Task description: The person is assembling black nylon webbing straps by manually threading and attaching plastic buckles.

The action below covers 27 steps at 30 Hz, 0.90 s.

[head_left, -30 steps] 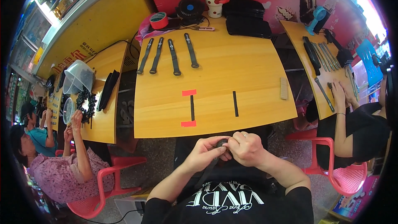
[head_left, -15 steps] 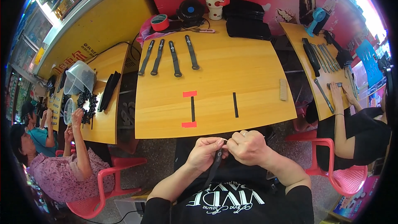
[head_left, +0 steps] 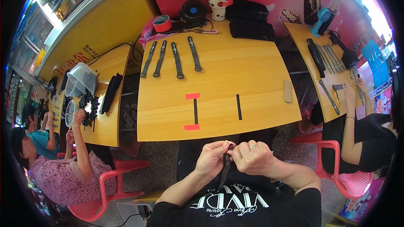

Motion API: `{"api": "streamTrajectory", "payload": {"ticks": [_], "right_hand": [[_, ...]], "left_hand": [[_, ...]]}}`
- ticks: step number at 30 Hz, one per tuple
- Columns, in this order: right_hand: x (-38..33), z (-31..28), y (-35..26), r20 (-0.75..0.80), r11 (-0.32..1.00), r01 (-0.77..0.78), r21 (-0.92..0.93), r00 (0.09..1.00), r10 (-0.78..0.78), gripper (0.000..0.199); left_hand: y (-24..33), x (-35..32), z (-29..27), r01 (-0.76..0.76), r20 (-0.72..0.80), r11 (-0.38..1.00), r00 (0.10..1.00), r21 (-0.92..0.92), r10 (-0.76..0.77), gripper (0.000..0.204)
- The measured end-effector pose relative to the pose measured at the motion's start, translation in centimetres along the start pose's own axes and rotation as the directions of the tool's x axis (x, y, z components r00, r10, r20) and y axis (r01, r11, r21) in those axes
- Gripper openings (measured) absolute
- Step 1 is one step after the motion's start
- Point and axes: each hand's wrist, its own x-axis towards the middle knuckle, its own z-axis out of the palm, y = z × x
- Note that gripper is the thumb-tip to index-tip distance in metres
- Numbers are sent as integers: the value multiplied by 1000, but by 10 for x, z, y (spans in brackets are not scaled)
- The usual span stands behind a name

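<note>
Just off the front edge of the table (head_left: pixel 261 71), my left hand (head_left: pixel 210 159) pinches a black strap (head_left: pixel 225 170) near its upper end. Beside it my right hand (head_left: pixel 255 158), a ring on one finger, is closed on the same end. The fingers hide most of that end, and the strap's tail hangs down over my black shirt. Several similar straps with rounded ends, among them one strap (head_left: pixel 194 54), lie at the table's far left. Nearer me, a black strip (head_left: pixel 195 111) runs between two pieces of red tape (head_left: pixel 192 96). Another black strip (head_left: pixel 239 107) lies to its right.
At the back are a red tape roll (head_left: pixel 162 23), a black fan (head_left: pixel 193 10), a dotted tumbler (head_left: pixel 217 1) and stacked black pouches (head_left: pixel 252 29). A beige strip (head_left: pixel 288 91) lies at right. People work at a left table (head_left: pixel 110 130) and a right table (head_left: pixel 303 44).
My hands have shifted slightly, and the right hand has turned, showing its ring more. The strap's tail hangs at a different angle. At right, a co-worker's hands have moved nearer their body.
</note>
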Motion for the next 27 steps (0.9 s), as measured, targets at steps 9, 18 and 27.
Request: {"api": "streamTrajectory", "payload": {"ticks": [9, 18, 27], "right_hand": [[3, 3, 24, 107, 931, -6, 364, 994, -36, 22], [-2, -2, 8, -39, 984, 126, 127, 992, -122, 25], [-8, 0, 6, -17, 984, 96, 152, 995, -94, 31]], "left_hand": [[16, 0, -3, 114, 187, 983, 972, 146, -140, 16], [1, -11, -7, -73, 203, 997, 977, 5, 70, 13], [-8, -13, -8, -53, 149, 998, 988, 22, 49, 13]]}}
